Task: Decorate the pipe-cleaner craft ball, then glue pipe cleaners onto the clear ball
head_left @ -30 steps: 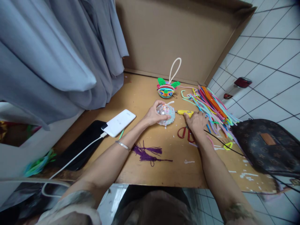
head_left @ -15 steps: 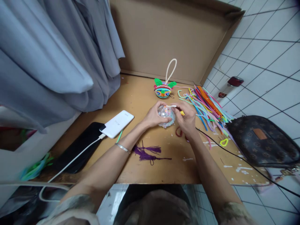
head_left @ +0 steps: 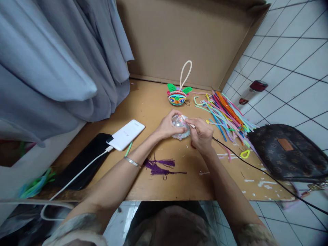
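A clear ball (head_left: pixel 178 125) with bits of colour and a fuzzy pale edge is gripped by my left hand (head_left: pixel 167 125), thumb in front and fingers curled behind. My right hand (head_left: pixel 202 134) is closed in a pinch at the ball's right side, holding a short white strip (head_left: pixel 191 125) against its upper part. The fingers hide most of the strip. Behind the ball stands a finished-looking lion head ornament (head_left: pixel 177 97) with green ears and a cream loop. Two purple tassels (head_left: pixel 160 166) lie on the table nearer to me.
Coloured pipe cleaners (head_left: pixel 225 111) are heaped on the right, beside a brown patterned bag (head_left: pixel 289 150). A black cord (head_left: pixel 246 163) runs from near my right hand past the bag. At left lie a white power bank (head_left: pixel 126 134) and a black phone-like slab (head_left: pixel 82 164). Cardboard (head_left: pixel 179 41) stands behind.
My right hand has turned and closed in on the ball, so the white strip that lay across its top now tilts downward and is more covered. My left hand keeps its hold.
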A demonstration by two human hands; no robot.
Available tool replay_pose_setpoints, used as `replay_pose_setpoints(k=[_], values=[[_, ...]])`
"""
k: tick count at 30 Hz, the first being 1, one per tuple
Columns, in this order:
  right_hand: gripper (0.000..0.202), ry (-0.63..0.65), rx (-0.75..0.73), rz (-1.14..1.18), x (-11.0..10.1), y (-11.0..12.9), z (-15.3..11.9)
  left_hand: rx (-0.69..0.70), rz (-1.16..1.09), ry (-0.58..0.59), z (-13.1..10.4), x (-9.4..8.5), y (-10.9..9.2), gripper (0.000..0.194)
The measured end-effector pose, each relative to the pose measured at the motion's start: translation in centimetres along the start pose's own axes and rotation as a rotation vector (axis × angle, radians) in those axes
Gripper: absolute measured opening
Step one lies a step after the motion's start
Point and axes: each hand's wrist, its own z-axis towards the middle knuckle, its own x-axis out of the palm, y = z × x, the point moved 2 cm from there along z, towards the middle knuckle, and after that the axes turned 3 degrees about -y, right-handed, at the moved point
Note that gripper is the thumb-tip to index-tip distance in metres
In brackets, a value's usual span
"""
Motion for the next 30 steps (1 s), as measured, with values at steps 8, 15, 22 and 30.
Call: replay_pose_setpoints(k=[8,15,22,30], values=[[0.024,0.029,0.010,-0.033,0.27,0.20,-0.31,-0.019,-0.028,-0.012,0.13,-0.28,0.02,0.058],[0.022,0.019,-0.062,0.003,0.20,0.20,-0.36,-0.038,-0.054,-0.001,0.26,-0.25,0.14,0.059],[0.023,0.102,-0.024,0.033,0.34,-0.02,-0.51,-0.056,-0.068,0.009,0.29,-0.25,0.13,0.058],[0.019,0.115,0.034,0.014,0.49,0.31,-0.50,-0.047,-0.075,-0.002,0.40,-0.28,0.31,0.056]])
